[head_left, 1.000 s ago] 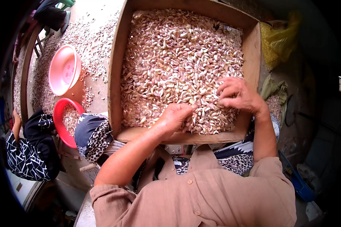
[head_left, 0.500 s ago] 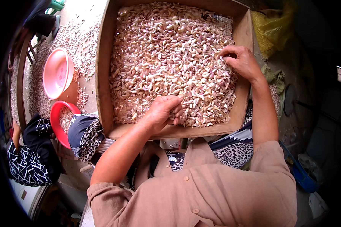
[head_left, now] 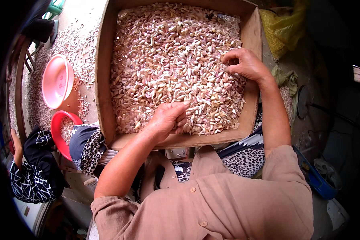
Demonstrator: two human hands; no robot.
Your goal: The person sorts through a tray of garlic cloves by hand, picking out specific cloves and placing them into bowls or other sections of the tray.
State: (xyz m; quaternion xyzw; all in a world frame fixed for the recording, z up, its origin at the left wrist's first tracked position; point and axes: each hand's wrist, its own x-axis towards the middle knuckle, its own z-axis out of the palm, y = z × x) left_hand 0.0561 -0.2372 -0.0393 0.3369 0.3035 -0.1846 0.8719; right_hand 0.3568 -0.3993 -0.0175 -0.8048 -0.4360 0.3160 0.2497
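Over the lap (head_left: pixel 244 162), a wooden tray (head_left: pixel 105 72) walls in garlic cloves (head_left: pixel 176 60), presumably so 2 hands reach them without spills. The left hand (head_left: pixel 167 118) curls, thumb against fingers, contents unclear; the right hand (head_left: pixel 247 64) arches thumb and fingers apart.

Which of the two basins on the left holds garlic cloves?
The red basin, the lower one in the picture: garlic cloves show inside it. The pink basin above shows only its patterned inner surface.

Open space lies above the garlic cloves (head_left: pixel 164 68), between left hand (head_left: pixel 168 118) and right hand (head_left: pixel 246 65). Raised wooden tray walls (head_left: pixel 103 76) bar low sideways passage.
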